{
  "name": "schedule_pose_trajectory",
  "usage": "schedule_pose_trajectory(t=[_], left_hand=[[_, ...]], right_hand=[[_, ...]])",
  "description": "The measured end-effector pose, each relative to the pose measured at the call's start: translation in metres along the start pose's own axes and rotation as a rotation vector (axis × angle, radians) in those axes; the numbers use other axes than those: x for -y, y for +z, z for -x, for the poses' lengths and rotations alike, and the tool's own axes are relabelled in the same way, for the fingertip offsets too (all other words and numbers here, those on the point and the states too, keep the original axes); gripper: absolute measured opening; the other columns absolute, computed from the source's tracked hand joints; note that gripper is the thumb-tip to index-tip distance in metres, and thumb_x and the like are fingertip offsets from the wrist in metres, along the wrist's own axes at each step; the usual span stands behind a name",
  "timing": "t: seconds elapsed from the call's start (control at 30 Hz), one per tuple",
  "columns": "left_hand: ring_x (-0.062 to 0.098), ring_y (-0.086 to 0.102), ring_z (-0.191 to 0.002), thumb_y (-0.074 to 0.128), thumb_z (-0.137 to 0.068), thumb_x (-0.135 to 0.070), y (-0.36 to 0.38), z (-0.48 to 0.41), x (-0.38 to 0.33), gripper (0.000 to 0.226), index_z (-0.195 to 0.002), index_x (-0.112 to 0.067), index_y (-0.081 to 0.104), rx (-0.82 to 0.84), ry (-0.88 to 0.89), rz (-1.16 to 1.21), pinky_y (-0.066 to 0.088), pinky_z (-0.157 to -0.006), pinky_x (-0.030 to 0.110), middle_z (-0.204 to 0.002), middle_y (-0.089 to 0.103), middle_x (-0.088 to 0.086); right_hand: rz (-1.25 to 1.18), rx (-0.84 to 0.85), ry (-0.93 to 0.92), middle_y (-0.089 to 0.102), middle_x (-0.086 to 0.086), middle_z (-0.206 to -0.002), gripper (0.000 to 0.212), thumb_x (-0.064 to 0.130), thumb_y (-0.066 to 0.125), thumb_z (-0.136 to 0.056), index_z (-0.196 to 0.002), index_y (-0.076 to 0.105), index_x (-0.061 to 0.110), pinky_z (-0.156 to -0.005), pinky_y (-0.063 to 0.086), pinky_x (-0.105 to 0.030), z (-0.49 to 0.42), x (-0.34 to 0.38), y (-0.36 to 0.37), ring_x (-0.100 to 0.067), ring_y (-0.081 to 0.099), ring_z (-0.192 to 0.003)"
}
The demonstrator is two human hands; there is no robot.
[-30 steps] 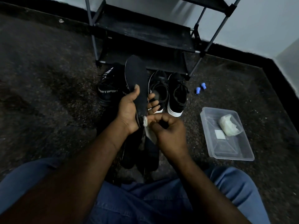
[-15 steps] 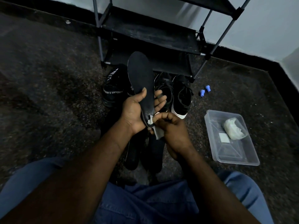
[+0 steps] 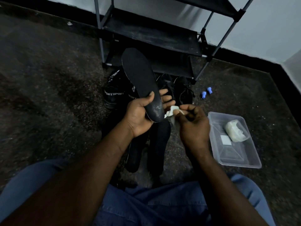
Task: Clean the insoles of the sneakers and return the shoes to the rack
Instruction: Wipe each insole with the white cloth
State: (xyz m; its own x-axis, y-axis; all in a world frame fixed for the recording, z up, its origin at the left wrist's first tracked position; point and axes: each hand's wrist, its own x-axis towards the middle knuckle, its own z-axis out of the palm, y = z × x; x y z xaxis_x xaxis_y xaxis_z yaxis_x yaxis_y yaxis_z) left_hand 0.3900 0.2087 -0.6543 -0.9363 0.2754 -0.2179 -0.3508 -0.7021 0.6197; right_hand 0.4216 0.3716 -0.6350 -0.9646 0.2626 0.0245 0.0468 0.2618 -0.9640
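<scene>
Head view. The left hand [image 3: 140,115] grips the black insole [image 3: 140,75] at its heel, with the toe end raised toward the rack [image 3: 151,36]. The right hand [image 3: 193,128] pinches a white wipe [image 3: 171,111]. Half a second ago the wipe was pressed to the heel; it now sits just beside the heel's right edge. A pale smear shows on the heel, so wiping is probably unfinished. The sneakers [image 3: 114,93] stand on the floor before the rack.

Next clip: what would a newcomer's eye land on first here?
The black insole is held up at centre, gripped near its smudged heel by the left hand. Just beside that heel, the right hand pinches a white wipe. On the floor to the right sits a clear plastic tub holding a white bundle.
</scene>
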Motion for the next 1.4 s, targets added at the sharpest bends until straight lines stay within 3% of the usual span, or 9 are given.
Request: schedule_pose_trajectory(t=[0.2,0.37,0.5,0.63,0.77,0.93,1.17,1.27,1.4], left_hand=[[0.028,0.059,-0.131,0.042,-0.108,-0.027,0.000,-0.003,0.009,0.044,-0.144,-0.005,0.054,-0.023,-0.021,-0.045,0.046,-0.111,0.039,-0.139,0.063,0.014],[0.027,0.057,-0.133,0.040,-0.108,-0.041,0.009,0.001,0.010,0.052,-0.145,-0.007,0.055,-0.091,-0.040,-0.048,0.045,-0.113,0.041,-0.143,0.061,0.013],[0.024,0.059,-0.132,0.037,-0.104,-0.057,0.009,0.002,0.011,0.066,-0.146,-0.009,0.054,-0.099,-0.035,-0.014,0.043,-0.114,0.043,-0.143,0.062,0.010],[0.021,0.061,-0.130,0.035,-0.103,-0.062,0.006,0.000,0.012,0.070,-0.145,-0.011,0.055,-0.110,-0.031,0.016,0.051,-0.105,0.038,-0.142,0.063,0.006],[0.017,0.055,-0.135,0.033,-0.101,-0.066,0.002,-0.005,0.012,0.072,-0.149,-0.015,0.050,-0.117,-0.043,0.026,0.044,-0.112,0.039,-0.146,0.060,0.000],[0.026,0.062,-0.128,0.039,-0.100,-0.066,0.004,-0.001,0.019,0.071,-0.143,-0.013,0.058,-0.118,-0.040,-0.005,0.052,-0.101,0.041,-0.138,0.065,0.011],[0.021,0.060,-0.131,0.037,-0.103,-0.061,0.004,-0.005,0.018,0.065,-0.144,-0.013,0.056,-0.124,0.007,0.028,0.049,-0.107,0.041,-0.140,0.064,0.005],[0.018,0.054,-0.137,0.039,-0.101,-0.065,-0.001,-0.008,0.015,0.068,-0.146,-0.016,0.052,-0.177,0.010,0.014,0.042,-0.114,0.041,-0.143,0.062,0.000],[0.019,0.059,-0.132,0.039,-0.102,-0.062,0.005,-0.002,0.015,0.066,-0.143,-0.014,0.056,-0.175,-0.005,-0.009,0.050,-0.105,0.037,-0.140,0.064,0.001]], right_hand=[[0.350,-0.011,-0.429,0.069,0.009,-0.097,0.022,0.004,0.071,-0.084,-0.088,0.078,0.024,-0.079,0.052,-0.016,-0.010,0.024,0.012,-0.002,0.065,-0.089],[0.558,0.050,-0.576,0.071,-0.002,-0.098,0.018,0.008,0.068,-0.084,-0.092,0.081,0.016,-0.077,0.054,-0.028,-0.021,0.013,0.036,-0.018,0.067,-0.087],[0.532,-0.001,-0.470,0.076,0.001,-0.097,0.015,0.016,0.072,-0.085,-0.097,0.080,0.022,-0.079,0.058,-0.038,-0.023,0.010,0.040,-0.020,0.070,-0.088],[0.436,0.051,-0.338,0.077,0.007,-0.088,0.013,0.016,0.074,-0.085,-0.092,0.080,0.024,-0.076,0.059,-0.033,-0.014,0.018,0.046,-0.008,0.071,-0.081],[0.361,0.140,-0.332,0.078,0.009,-0.089,0.020,0.011,0.073,-0.084,-0.093,0.080,0.028,-0.078,0.058,-0.026,0.003,0.023,0.051,-0.003,0.071,-0.082],[0.425,0.008,-0.382,0.073,0.005,-0.090,0.012,0.013,0.073,-0.081,-0.090,0.075,0.021,-0.076,0.056,-0.032,-0.012,0.014,0.049,-0.011,0.069,-0.083],[0.378,0.070,-0.289,0.078,0.010,-0.088,0.008,0.017,0.076,-0.087,-0.090,0.079,0.023,-0.070,0.050,-0.008,-0.019,0.020,0.043,0.000,0.069,-0.082],[0.406,0.129,-0.381,0.078,0.009,-0.084,0.012,0.015,0.075,-0.084,-0.089,0.080,0.024,-0.071,0.054,-0.020,0.001,0.015,0.051,-0.003,0.070,-0.076],[0.409,0.050,-0.349,0.077,0.006,-0.082,0.008,0.018,0.073,-0.084,-0.086,0.080,0.023,-0.070,0.058,-0.034,-0.012,0.012,0.049,-0.010,0.071,-0.074]])
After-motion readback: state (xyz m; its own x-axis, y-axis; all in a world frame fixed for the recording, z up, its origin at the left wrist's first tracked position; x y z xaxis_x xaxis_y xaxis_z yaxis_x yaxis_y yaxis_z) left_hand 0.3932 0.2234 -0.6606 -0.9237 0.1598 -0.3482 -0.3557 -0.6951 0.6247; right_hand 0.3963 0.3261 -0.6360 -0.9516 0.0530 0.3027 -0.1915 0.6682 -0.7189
